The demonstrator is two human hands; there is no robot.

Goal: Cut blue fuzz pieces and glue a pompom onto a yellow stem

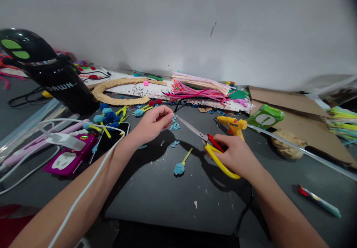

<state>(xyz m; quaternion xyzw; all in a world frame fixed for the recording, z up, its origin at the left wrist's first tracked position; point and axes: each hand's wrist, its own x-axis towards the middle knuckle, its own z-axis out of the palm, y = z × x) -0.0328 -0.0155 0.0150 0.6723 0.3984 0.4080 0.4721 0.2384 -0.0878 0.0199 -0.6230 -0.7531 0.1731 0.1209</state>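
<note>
Stuff lies all over the dark table. Far to the left, at 9 o'clock from the left hand, a big black machine leans over. Below it sits a pink box, and a white cord runs across the left arm. A black phone lies just beside the left wrist, with fluffy blue balls at its 12 o'clock. Behind them is a brown card ring.

The left hand rests on the table with its fingers curled and its fingertips pinched together. I cannot tell if it holds anything. Small blue bits lie just beside those fingertips.

At 4 o'clock from the left hand are the scissors. The blades point to 10 o'clock, toward the left fingertips, and look almost closed. The right hand grips the yellow and red handles with its fingers wrapped through them. A blue ball on a yellow stick lies between the two arms, at 6 o'clock from the blades.

At 12 o'clock from the right hand lies a yellow glue gun. Further back is a pile of pink fuzzy sticks. A green packet sits at 3 o'clock from the glue gun, on brown cardboard. A pen lies alone at 4 o'clock from the right hand.
</note>
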